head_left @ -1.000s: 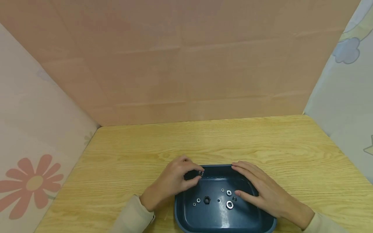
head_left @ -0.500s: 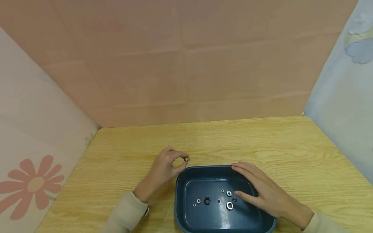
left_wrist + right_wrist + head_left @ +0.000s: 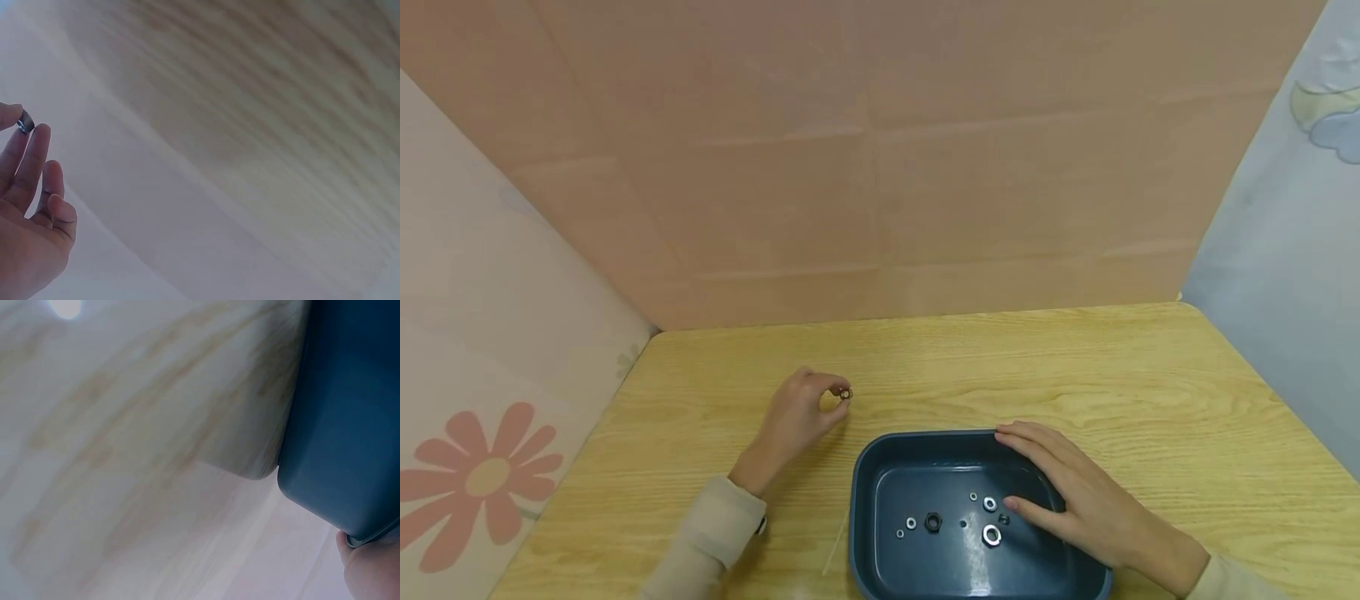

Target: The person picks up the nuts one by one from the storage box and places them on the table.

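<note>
Between thumb and fingertips my left hand (image 3: 793, 419) pinches a small metal nut (image 3: 846, 394), above the table and left of the tray's far corner. In the left wrist view the nut (image 3: 25, 122) shows as a dark shiny ring; the other fingers are loosely bent. My right hand (image 3: 1086, 500) rests over the right rim of the blue tray (image 3: 940, 437), fingers stretched out and thumb on the inner side. Several loose nuts lie in the tray, among them a black nut (image 3: 932, 522) and a large silver nut (image 3: 991, 535).
A wood-grain table (image 3: 737, 358) carries the tray near its front. A thin pale strip (image 3: 835, 543) lies left of the tray. Brown paper (image 3: 865, 167) stands behind the table, with patterned cloth (image 3: 482, 275) at the sides.
My left hand has lifted out of the tray area with the nut and moved left and away over the table. The right hand has stayed on the tray.
</note>
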The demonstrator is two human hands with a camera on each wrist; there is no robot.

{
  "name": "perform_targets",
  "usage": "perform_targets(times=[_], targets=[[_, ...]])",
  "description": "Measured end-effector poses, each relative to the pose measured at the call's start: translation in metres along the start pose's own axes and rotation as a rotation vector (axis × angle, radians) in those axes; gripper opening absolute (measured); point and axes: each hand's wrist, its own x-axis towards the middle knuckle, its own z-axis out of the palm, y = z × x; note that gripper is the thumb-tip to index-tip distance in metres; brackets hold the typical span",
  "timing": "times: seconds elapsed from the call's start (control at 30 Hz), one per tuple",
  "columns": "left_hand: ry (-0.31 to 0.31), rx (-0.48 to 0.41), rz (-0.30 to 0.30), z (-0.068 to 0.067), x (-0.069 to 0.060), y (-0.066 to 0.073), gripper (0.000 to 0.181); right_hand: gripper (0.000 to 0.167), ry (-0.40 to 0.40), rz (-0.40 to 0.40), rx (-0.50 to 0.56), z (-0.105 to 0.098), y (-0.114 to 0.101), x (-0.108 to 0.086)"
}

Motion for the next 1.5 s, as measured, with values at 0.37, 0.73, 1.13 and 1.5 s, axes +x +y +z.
perform_targets(times=[0.37, 0.73, 1.13, 1.5], targets=[[-0.075, 0.022, -0.118, 0.003, 0.003, -0.017, 0.014, 0.066, -0.001, 0.009, -0.007, -0.001, 0.0, 0.0], [-0.156, 0.02, -0.175, 0.006, 0.006, -0.027, 0.014, 0.065, 0.0, 0.01, -0.022, 0.0, 0.0, 0.0], [-0.278, 0.035, -0.241, 0.01, 0.006, -0.031, 0.008, 0.065, 0.002, 0.011, -0.018, 0.001, -0.001, 0.001], [-0.314, 0.034, -0.273, 0.009, 0.004, -0.027, 0.012, 0.065, -0.001, 0.008, -0.016, 0.001, -0.002, 0.001]])
